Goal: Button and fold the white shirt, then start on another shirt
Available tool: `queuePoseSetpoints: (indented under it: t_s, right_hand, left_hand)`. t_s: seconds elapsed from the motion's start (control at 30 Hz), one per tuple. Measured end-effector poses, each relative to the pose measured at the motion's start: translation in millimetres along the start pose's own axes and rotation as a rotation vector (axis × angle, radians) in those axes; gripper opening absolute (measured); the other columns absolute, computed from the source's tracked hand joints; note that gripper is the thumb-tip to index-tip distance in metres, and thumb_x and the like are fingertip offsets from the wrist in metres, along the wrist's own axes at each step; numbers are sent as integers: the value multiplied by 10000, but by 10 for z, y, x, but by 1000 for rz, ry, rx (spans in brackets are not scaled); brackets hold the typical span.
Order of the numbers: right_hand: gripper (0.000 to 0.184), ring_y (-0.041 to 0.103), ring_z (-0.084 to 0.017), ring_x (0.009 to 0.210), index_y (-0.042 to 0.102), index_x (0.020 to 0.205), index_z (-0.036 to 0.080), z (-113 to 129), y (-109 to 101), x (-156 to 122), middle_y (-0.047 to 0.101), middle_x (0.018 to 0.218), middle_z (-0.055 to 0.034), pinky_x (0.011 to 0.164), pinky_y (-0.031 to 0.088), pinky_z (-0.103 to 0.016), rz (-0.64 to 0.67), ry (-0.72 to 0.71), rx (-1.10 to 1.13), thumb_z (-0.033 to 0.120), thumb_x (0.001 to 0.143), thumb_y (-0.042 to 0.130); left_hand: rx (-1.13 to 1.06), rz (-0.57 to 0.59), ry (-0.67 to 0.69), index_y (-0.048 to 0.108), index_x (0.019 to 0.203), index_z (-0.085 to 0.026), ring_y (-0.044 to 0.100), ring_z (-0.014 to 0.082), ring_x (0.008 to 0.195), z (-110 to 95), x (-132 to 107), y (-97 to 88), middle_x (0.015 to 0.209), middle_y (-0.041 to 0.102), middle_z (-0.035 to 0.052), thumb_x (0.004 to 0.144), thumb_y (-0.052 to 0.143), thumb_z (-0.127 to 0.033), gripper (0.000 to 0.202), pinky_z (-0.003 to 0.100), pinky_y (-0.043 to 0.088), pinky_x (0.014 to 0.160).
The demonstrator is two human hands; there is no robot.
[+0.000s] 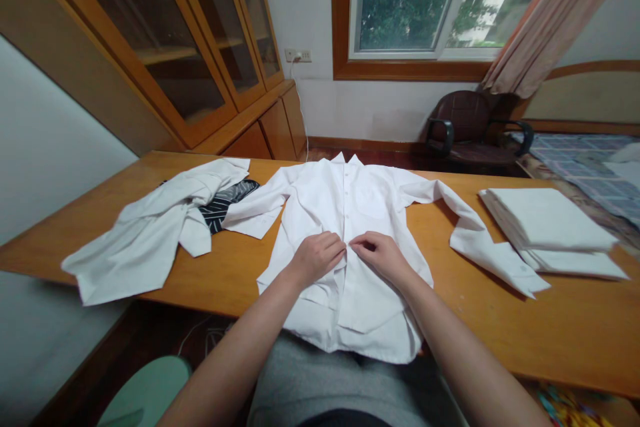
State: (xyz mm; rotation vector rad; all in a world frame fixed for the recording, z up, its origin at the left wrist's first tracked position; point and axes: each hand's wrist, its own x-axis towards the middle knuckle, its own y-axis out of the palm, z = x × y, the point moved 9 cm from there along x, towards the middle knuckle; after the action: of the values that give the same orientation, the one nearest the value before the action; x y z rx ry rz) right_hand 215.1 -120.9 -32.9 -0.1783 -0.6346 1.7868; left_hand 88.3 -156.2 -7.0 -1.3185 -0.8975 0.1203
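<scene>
A white button-up shirt (350, 213) lies face up on the wooden table (500, 320), collar away from me, sleeves spread to both sides, its hem hanging over the near edge. My left hand (316, 255) and my right hand (380, 253) meet at the shirt's button placket near its middle. Both hands are closed, each pinching an edge of the shirt front.
A second crumpled white shirt (145, 233) lies at the left over a black striped garment (225, 203). A stack of folded white cloths (550, 227) sits at the right. Behind the table are a wooden glass-door cabinet (190, 47), a dark armchair (470, 130), a window and a bed.
</scene>
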Motion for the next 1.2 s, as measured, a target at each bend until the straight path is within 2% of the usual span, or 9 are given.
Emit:
queuePoseSetpoints:
  t_s: [0.17,0.47,1.2]
  right_hand:
    - [106,611,-145,678,748,882,207,-1,-5,-6,714,763,-7,671,470,-258,-34,-13,-35,242,861,651]
    - [74,603,-143,683,726,894,212,51,9,-25,685,757,-5,682,467,-254,-37,-123,-117,226,888,654]
    - [137,623,-147,708,725,988,236,147,61,-84,659,797,-21,656,454,-243,1,-276,-312,183,926,614]
  left_hand:
    - [9,13,-1,616,884,-187,577,168,759,7,-10,17,806,615,29,1008,467,-240,201,298,444,666]
    - [3,30,0,620,902,-190,574,166,763,22,-25,56,815,612,31,1005,470,-238,188,295,438,673]
    - [-18,16,-8,621,904,-192,588,165,775,32,-39,57,826,626,33,1012,465,-241,196,294,457,683]
